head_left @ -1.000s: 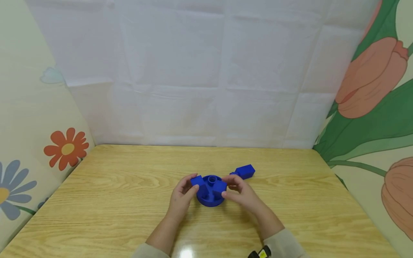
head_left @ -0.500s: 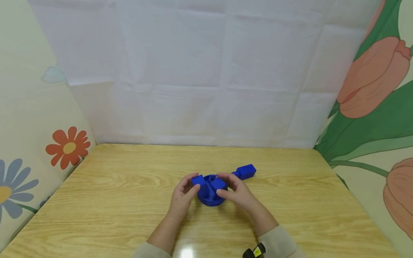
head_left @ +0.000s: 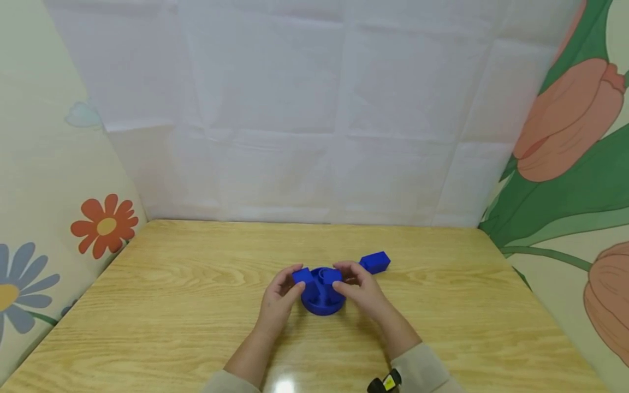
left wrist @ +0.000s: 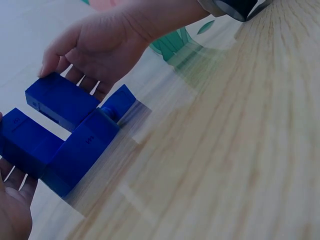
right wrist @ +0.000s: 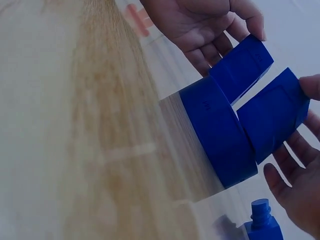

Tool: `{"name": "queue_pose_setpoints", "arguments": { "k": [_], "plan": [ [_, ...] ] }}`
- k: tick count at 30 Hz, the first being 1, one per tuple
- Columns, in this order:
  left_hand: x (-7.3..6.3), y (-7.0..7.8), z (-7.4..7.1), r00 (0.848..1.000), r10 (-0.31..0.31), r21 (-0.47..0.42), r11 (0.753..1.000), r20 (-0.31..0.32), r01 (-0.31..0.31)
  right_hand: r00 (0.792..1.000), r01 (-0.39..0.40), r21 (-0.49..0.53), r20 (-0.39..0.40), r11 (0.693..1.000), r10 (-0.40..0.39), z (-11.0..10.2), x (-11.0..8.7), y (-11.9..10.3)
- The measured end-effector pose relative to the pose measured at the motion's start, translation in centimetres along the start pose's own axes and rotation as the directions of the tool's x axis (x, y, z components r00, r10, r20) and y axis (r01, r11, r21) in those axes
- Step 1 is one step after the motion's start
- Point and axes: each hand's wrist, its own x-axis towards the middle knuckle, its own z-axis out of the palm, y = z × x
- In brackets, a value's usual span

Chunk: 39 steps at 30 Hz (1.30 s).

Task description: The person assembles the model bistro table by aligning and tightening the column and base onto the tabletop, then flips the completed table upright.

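Observation:
A round blue base (head_left: 322, 309) with a raised rim stands on the table, two blue blocks upright in it. My left hand (head_left: 275, 303) pinches the left block (head_left: 306, 278) between thumb and fingers. The right block (head_left: 332, 277) is held the same way by my right hand (head_left: 367, 295); it partly covers a ring-shaped socket in the base. In the right wrist view this block (right wrist: 275, 117) leans, and its lower end is hidden behind the base's wall (right wrist: 215, 132). Behind the right hand lies a loose blue block (head_left: 375, 262), whose threaded stem (right wrist: 260, 210) shows in the right wrist view.
The wood-grain table (head_left: 172, 305) extends around the blue parts on all sides. At its back edge hangs a white cloth (head_left: 314, 109). Flower-patterned panels (head_left: 565, 125) flank it. A dark band with a yellow patch (head_left: 385, 382) sits by the right sleeve.
My right hand has shifted the right block slightly toward the back of the base, so it covers more of the socket. The left hand keeps its hold on the left block.

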Motion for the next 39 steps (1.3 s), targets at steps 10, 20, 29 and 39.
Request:
{"name": "queue_pose_setpoints", "arguments": {
  "k": [10,20,29,39],
  "plan": [
    [-0.1,-0.1,0.1,1.000,0.003,-0.009,1.000,-0.004,-0.003,1.000,-0.002,-0.074,0.027,0.997,0.004,0.1,0.5,0.2],
    [-0.1,-0.1,0.2,1.000,0.000,-0.002,1.000,-0.010,0.000,0.994,-0.093,-0.028,0.062,0.995,0.095,0.0,0.9,0.2],
    [0.0,-0.2,0.2,1.000,0.011,0.001,1.000,-0.019,-0.011,0.996,-0.077,0.056,0.039,0.995,0.075,0.1,1.1,0.8],
    [0.0,-0.1,0.0,1.000,0.009,-0.001,1.000,-0.006,-0.009,0.997,-0.067,0.098,0.052,0.993,0.062,-0.1,0.9,1.1]
  ]
}}
